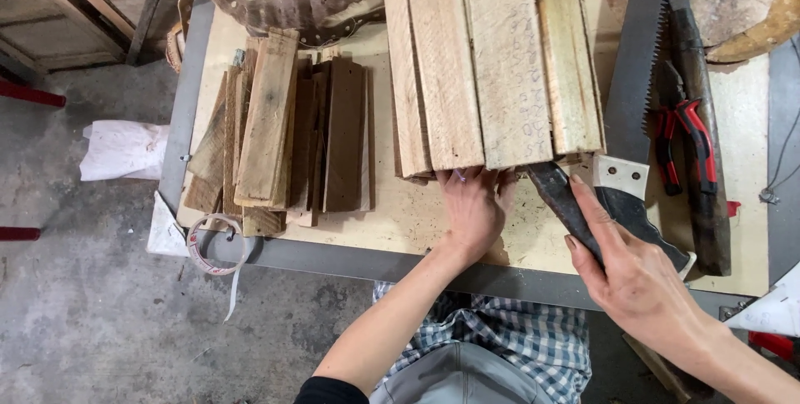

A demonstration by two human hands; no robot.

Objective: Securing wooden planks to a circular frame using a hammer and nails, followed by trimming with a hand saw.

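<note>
Head view, looking straight down on a workbench [400,225] with a pale top. Left hand [473,206] lies palm down near the front edge, fingers together and pressed against the near ends of a stack of light planks [492,54]; the fingertips touch the end grain, nothing gripped. The planks run away from the person toward the back edge, side by side, filling the middle of the bench.

Right hand [635,275] sits at the front edge to the right, fingers wrapped around a dark bar [560,197], index finger stretched along it. The bar slants up and left; its far tip touches the right near corner of the plank stack, just beside the left fingertips.

Handsaw [633,79] lies just right of the planks, its handle under the right hand's fingers. Red-handled pliers [685,142] rest further right. A heap of darker slats [287,133] lies at the left side. Tape roll [215,246] hangs over the front left corner.
</note>
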